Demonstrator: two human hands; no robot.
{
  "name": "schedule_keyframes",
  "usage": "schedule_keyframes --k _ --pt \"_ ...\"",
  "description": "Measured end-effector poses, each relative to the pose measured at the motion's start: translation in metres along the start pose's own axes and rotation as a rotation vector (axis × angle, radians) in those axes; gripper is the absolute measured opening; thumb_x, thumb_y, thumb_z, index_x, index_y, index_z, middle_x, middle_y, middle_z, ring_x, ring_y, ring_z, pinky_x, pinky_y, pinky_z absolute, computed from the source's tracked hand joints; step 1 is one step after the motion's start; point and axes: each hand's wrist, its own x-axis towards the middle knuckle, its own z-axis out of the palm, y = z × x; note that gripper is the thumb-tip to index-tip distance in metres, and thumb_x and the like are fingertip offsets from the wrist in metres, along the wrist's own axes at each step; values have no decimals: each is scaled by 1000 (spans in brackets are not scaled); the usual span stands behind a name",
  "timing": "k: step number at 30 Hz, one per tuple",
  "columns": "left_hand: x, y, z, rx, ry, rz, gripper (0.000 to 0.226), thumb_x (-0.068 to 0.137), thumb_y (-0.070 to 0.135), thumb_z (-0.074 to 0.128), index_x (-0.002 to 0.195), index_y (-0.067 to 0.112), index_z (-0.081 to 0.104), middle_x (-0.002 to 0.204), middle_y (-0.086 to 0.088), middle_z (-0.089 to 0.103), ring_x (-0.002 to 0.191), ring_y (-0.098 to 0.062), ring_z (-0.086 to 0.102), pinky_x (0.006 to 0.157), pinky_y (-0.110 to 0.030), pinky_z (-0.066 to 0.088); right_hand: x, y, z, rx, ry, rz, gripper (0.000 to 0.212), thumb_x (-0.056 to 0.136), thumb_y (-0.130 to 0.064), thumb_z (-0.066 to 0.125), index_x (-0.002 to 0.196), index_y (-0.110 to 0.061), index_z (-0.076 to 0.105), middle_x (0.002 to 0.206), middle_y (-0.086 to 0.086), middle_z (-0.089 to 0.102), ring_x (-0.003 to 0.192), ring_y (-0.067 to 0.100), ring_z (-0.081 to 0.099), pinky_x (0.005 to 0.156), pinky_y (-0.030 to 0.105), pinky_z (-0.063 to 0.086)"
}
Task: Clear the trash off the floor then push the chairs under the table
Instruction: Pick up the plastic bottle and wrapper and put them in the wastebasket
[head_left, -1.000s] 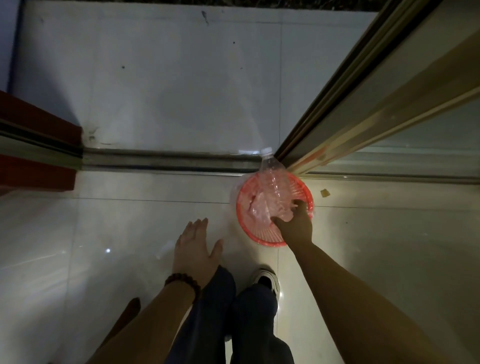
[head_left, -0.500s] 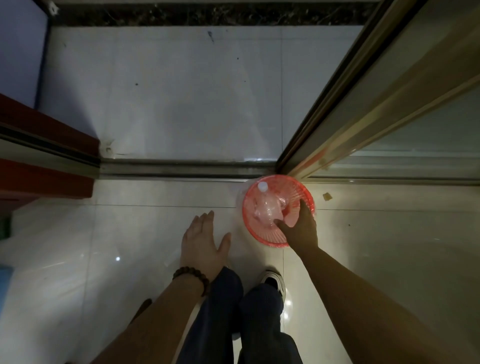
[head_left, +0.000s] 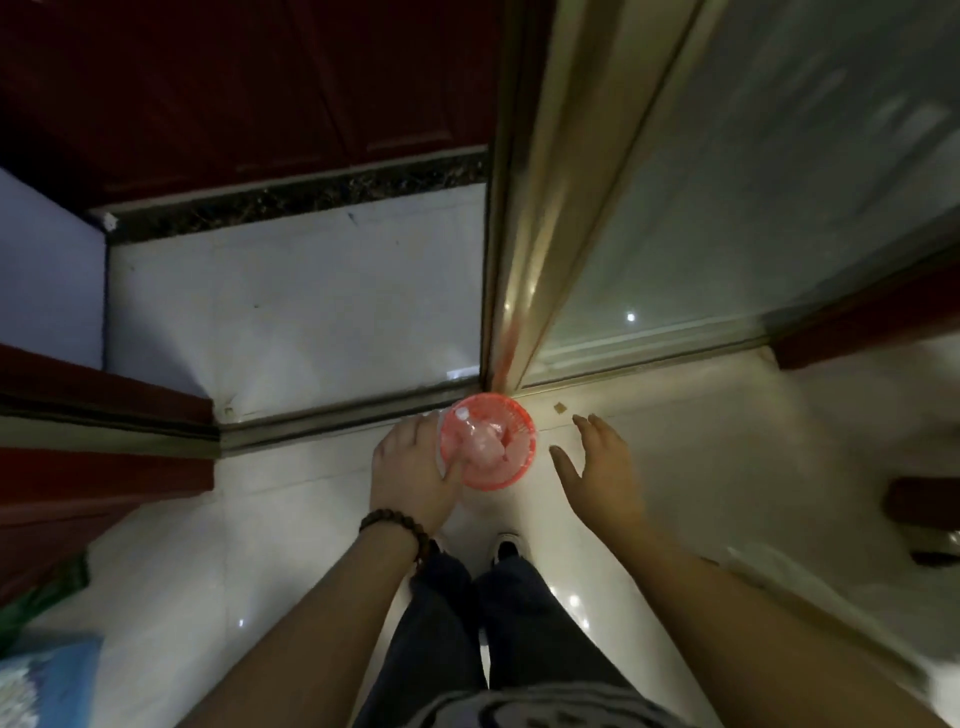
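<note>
Flanking red bin (head_left: 488, 448), both hands

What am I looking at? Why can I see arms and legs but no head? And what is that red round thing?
The camera sits on a person's head and looks down, so you see only their arms, legs and a shoe. There is no robot, just two bare hands. The red round thing is a small red basket standing on the shiny tiled floor, beside a sliding door frame. Inside it is a clear plastic bottle, which is trash. The left hand, with a bead bracelet, grips the basket's edge. The right hand is open beside the basket, not touching it. A tiny brown scrap lies on the floor nearby.
</note>
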Motion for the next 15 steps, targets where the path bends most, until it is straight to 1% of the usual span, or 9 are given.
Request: schedule_keyframes --k 2,6,9,13,15 --pt "4 24 -10 38 -8 53 50 87 44 47 126 13 49 125 -12 54 116 -28 46 100 -43 37 -11 1 -26 -3 26 17 58 92 -43 50 139 -12 39 148 10 37 137 26 29 112 39 23" --pt "21 65 -15 82 -100 164 56 86 52 41 130 18 44 130 -7 51 121 -25 43 104 -44 35 -26 15 -58 22 111 115 54 92 -45 48 139 -19 39 148 8 36 135 25 31 110 37 24" --pt "36 90 -10 159 -199 264 52 89 50 42 132 20 42 133 -7 49 124 -24 41 106 -44 34 -37 24 -70 44 174 245 54 93 -47 44 139 -21 37 149 5 35 135 25 32 110 39 28" --pt "55 120 -5 213 -335 456 49 86 53 39 125 23 44 128 -4 50 119 -24 42 102 -45 37 -56 31 -75 92 282 433 53 94 -46 43 139 -19 39 147 6 37 134 26 32 109 39 29" --pt "65 132 0 239 -401 568 52 86 53 41 129 24 42 133 -3 46 123 -23 38 104 -42 35 -64 29 -71 119 335 529 52 94 -46 43 138 -17 40 146 7 39 134 26 32 110 38 28"
